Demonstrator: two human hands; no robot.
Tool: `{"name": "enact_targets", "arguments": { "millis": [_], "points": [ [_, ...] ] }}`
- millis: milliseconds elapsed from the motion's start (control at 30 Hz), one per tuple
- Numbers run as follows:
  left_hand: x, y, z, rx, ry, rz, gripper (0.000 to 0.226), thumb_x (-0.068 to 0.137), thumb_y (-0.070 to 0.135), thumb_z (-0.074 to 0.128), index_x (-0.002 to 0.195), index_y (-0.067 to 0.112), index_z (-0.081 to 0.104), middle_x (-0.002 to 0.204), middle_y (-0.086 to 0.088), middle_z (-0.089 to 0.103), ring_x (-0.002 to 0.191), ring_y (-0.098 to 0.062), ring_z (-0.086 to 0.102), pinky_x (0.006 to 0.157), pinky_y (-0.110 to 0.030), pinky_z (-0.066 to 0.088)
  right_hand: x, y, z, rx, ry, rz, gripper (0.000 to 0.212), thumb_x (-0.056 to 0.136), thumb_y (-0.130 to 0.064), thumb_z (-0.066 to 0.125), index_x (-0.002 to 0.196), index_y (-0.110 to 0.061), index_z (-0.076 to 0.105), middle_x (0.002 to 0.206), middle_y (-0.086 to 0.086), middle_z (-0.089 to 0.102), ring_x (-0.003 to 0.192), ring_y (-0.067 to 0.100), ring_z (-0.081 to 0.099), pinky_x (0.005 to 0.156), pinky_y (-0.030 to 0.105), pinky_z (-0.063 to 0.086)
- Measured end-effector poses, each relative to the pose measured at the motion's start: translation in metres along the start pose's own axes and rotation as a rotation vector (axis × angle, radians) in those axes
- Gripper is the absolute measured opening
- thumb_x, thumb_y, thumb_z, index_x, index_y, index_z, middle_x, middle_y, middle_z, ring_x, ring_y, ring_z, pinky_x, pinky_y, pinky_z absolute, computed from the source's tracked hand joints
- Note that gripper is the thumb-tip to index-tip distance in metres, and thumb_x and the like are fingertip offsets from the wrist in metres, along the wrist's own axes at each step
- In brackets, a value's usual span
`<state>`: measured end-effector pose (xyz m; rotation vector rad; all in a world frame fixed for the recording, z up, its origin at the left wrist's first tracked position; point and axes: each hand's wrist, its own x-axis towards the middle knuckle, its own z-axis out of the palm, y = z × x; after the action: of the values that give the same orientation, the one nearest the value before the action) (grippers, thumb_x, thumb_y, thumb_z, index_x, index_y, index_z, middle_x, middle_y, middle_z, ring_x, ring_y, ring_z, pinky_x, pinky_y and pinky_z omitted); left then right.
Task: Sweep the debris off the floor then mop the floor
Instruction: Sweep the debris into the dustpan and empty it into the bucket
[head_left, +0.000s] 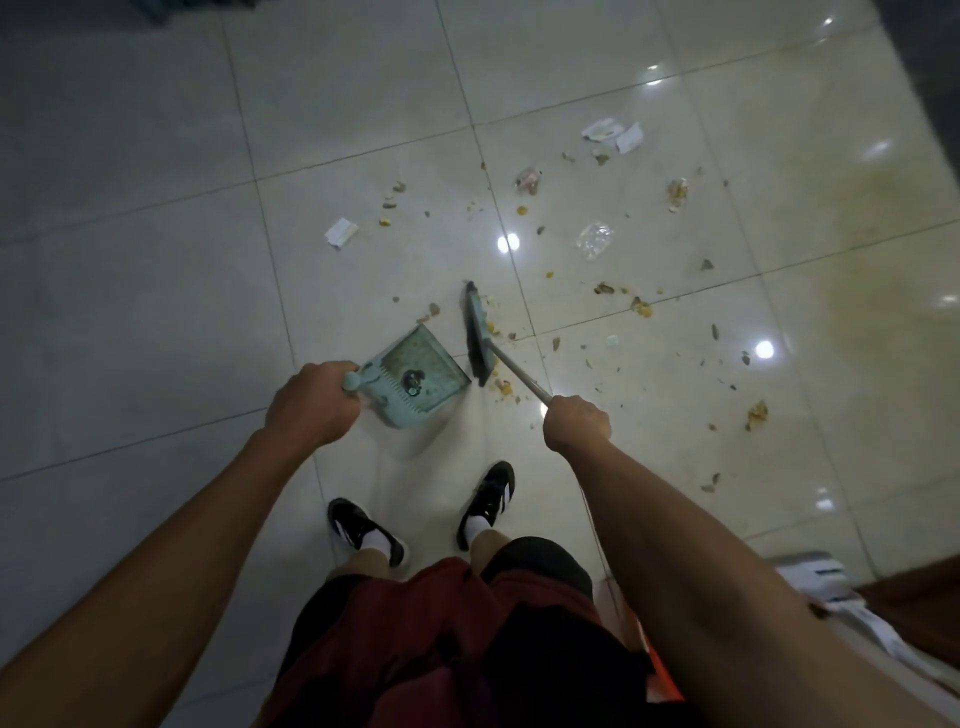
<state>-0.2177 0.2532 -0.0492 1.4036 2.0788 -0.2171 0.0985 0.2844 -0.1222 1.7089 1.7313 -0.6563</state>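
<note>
The left hand (311, 402) has its grip curled tight round the top of the pale green dustpan handle (352, 381). Just right of that grip the dustpan (418, 376) sits on the tiled floor (156, 312), its open mouth turned to the right; a small dark lump lies inside it, too dim to name. A torn scrap of white paper (341, 232) lies well beyond the left grip, on its own.

Right of the dustpan's mouth, and close to it, stands the broom head (478, 332), green on top with dark bristles, set edge-on to the pan. Its metal handle (522, 375) slants back to the right hand (577, 423), whose grip is closed in a fist round the shaft.

The debris (641, 306) lies mostly beyond and to the right of the right grip: yellowish crumbs, grey bits, a clear plastic wrapper (595, 240), and white paper pieces (613, 135) farthest away. A few crumbs sit beside the bristles, between the broom and that grip.

Below both grips are two black shoes (485, 501) with white socks, and red-and-black shorts (457, 634)
</note>
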Motion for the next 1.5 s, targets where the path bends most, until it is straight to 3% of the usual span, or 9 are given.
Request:
{"name": "enact_targets", "arguments": {
  "millis": [200,433,600,733,933,1200,1333,1500],
  "points": [
    [0.006,0.015,-0.015,0.015,0.022,0.056,0.003,0.086,0.021,0.062,0.088,0.022,0.064,0.083,-0.005,0.065,0.077,-0.032,0.063,0.067,-0.032,0.048,-0.002,0.006,-0.01,0.071,0.017,0.058,0.03,0.097,-0.013,0.048,0.125,-0.014,0.06,0.088,0.0,0.058,0.075,0.018,0.06,0.061,0.029,0.047],
    [0.013,-0.02,-0.036,0.014,0.067,0.051,0.001,0.087,0.023,0.063,0.087,0.024,0.064,0.087,-0.006,0.066,0.077,-0.031,0.064,0.069,-0.034,0.054,-0.002,-0.034,-0.033,0.166,0.032,0.047,0.029,0.096,-0.014,0.047,0.123,-0.013,0.058,0.091,0.001,0.057,0.084,0.023,0.065,0.064,0.033,0.05],
    [0.032,-0.073,-0.06,-0.031,0.074,0.018,0.006,0.088,0.022,0.06,0.09,0.024,0.065,0.092,-0.008,0.068,0.079,-0.031,0.065,0.069,-0.033,0.055,0.004,-0.102,-0.052,0.169,0.037,0.012,0.031,0.098,-0.015,0.046,0.127,-0.012,0.055,0.095,0.002,0.058,0.089,0.024,0.065,0.066,0.034,0.051],
    [0.056,-0.129,-0.086,-0.063,0.072,-0.016,0.021,0.088,0.019,0.057,0.104,0.026,0.069,0.101,-0.01,0.069,0.084,-0.032,0.066,0.069,-0.032,0.054,0.011,-0.171,-0.073,0.189,0.014,-0.003,0.031,0.099,-0.015,0.046,0.128,-0.009,0.053,0.112,0.007,0.063,0.098,0.025,0.065,0.074,0.036,0.05],
    [0.088,-0.218,-0.138,-0.108,0.071,-0.064,0.027,0.089,0.023,0.057,0.113,0.027,0.068,0.108,-0.012,0.07,0.091,-0.035,0.066,0.071,-0.031,0.05,0.027,-0.282,-0.098,0.213,0.0,-0.014,0.02,0.098,-0.022,0.048,0.114,-0.011,0.057,0.101,0.005,0.061,0.08,0.021,0.056,0.069,0.033,0.049],
    [0.132,-0.286,-0.194,-0.135,0.078,-0.1,0.028,0.089,0.023,0.058,0.114,0.03,0.069,0.11,-0.01,0.07,0.091,-0.034,0.066,0.068,-0.029,0.044,0.053,-0.394,-0.134,0.343,-0.022,-0.035,0.024,0.095,-0.025,0.052,0.113,-0.01,0.058,0.084,0.0,0.053,0.085,0.024,0.065,0.078,0.044,0.061],
    [0.16,-0.296,-0.211,-0.115,0.076,-0.118,0.035,0.091,0.025,0.057,0.124,0.031,0.066,0.117,-0.012,0.069,0.096,-0.036,0.067,0.069,-0.03,0.045,0.076,-0.424,-0.156,0.385,-0.044,-0.037,0.023,0.095,-0.023,0.051,0.113,-0.01,0.056,0.094,0.006,0.057,0.089,0.027,0.065,0.081,0.046,0.06],
    [0.199,-0.3,-0.235,-0.073,0.084,-0.169,0.024,0.091,0.026,0.059,0.112,0.032,0.067,0.111,-0.013,0.07,0.088,-0.035,0.065,0.073,-0.033,0.05,0.121,-0.451,-0.181,0.49,-0.09,-0.044,0.03,0.094,-0.024,0.048,0.117,-0.006,0.057,0.116,0.016,0.062,0.101,0.035,0.065,0.086,0.049,0.057]
  ]
}}
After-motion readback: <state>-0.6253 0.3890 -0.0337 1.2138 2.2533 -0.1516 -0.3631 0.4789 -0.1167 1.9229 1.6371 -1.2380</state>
